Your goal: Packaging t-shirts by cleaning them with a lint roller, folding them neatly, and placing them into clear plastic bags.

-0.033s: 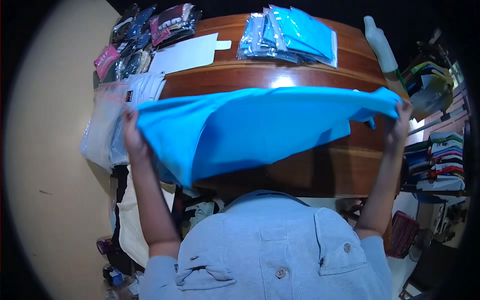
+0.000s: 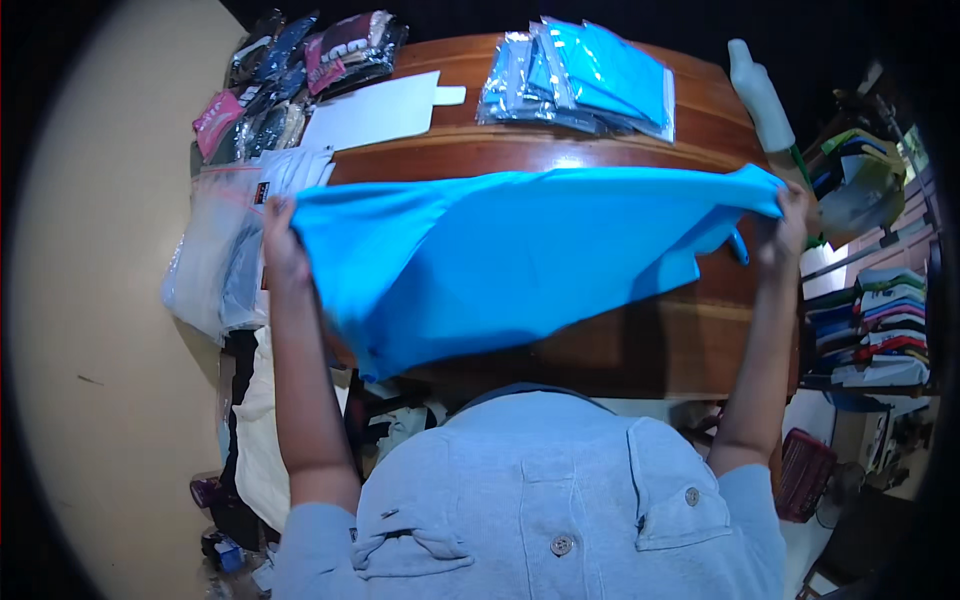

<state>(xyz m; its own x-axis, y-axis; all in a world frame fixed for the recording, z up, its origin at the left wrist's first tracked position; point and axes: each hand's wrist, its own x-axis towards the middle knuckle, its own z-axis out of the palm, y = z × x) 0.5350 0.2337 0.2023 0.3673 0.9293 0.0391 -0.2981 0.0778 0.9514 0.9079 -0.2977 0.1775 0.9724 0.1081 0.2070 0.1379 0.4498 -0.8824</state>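
A bright blue shirt (image 2: 530, 265) is stretched between my two hands above the wooden table. My left hand (image 2: 286, 245) is closed on its left corner, and my right hand (image 2: 790, 225) grips the right corner. Between them the upper edge runs nearly straight. The lower left part of the cloth droops toward the table's near edge, with a fold slanting across it. Near my right hand a small flap of the cloth hangs down. My fingertips are partly hidden by the fabric.
Blue garments in clear bags (image 2: 600, 75) lie stacked at the table's (image 2: 430, 150) far side. A white flat board (image 2: 370, 115) lies left of them. Bagged clothes (image 2: 350, 45) and clear plastic bags (image 2: 205, 250) fill the left side. A pale form (image 2: 760, 95) stands far right, near hanging clothes (image 2: 885, 330).
My left hand has moved slightly right, and my right hand slightly left and up. The shirt's left part has swung, and its fold now lies flatter.
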